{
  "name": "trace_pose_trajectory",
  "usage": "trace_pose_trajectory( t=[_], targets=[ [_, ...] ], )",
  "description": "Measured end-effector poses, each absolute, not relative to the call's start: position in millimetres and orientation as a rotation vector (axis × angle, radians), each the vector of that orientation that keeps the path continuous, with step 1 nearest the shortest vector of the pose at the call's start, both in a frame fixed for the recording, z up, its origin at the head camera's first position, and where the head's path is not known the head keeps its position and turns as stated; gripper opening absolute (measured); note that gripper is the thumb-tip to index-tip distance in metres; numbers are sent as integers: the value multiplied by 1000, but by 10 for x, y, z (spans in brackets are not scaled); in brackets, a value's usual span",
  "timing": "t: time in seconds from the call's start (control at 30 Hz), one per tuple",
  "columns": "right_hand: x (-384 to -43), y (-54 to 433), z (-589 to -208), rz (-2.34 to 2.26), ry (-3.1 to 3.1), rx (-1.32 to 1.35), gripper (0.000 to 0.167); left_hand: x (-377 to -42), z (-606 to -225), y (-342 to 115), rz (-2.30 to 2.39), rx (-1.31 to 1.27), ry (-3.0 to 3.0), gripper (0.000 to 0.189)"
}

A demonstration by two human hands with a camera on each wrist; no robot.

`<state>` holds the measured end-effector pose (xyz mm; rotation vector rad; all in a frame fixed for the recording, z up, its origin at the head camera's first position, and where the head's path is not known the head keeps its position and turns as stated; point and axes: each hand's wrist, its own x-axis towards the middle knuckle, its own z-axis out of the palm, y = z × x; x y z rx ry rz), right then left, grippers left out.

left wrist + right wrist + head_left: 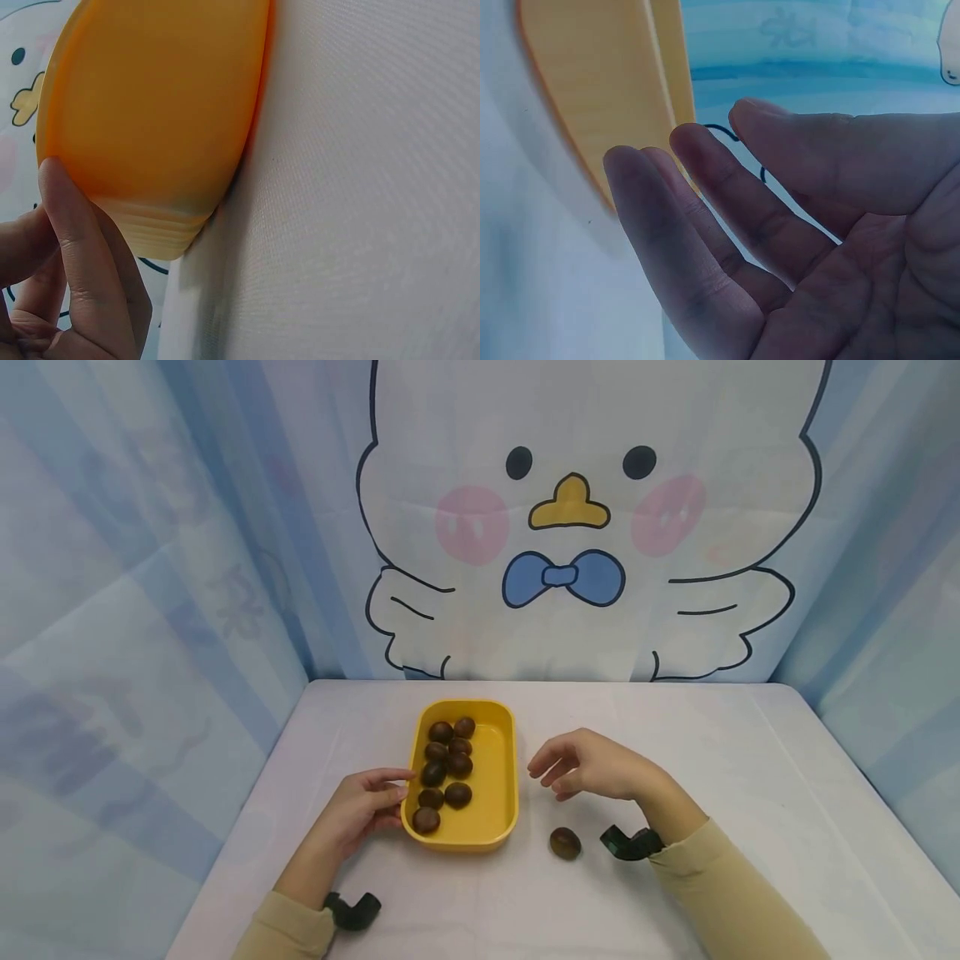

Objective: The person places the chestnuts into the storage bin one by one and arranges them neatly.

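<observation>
A yellow tray (495, 777) stands on the white table, with several round, glossy dark brown pieces (458, 795) along its left half; their exact kind cannot be told. On the tray's left side, the fingertips of my left hand (367, 810) touch the rim. In the left wrist view, fairly straight fingers (86, 255) rest against the tray's outer wall (157, 105). To the right of the tray hovers my right hand (592, 766), its fingers relaxed and loosely bent, holding nothing. One brown-green round piece (565, 843) lies on the table below that hand, apart from it.
Pale blue patterned cloth (135, 610) hangs on the left, with more at the back and right. A cartoon bird (570, 543) is printed on the back cloth. Dark bands (630, 843) sit at both wrists. The white table (750, 760) extends to the right.
</observation>
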<state>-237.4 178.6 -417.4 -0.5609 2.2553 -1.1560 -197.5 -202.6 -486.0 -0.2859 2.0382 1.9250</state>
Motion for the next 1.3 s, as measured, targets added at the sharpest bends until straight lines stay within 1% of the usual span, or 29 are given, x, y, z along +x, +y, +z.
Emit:
trace_pose_trajectory(
  t=[0.77, 1.07, 1.3],
  targets=[
    [-2165, 1958, -4600, -1083, 2207, -526, 35, -1985, -4872, -2027, 1930, -281, 2025, 39],
    [-2129, 1942, -4661, -1061, 2212, -589, 37, -1977, -4862, -2039, 1937, -253, 2012, 40],
    [-2096, 1937, -4673, -1050, 2208, -614, 35, -1970, -4851, -2037, 1934, -264, 2023, 40]
  ],
)
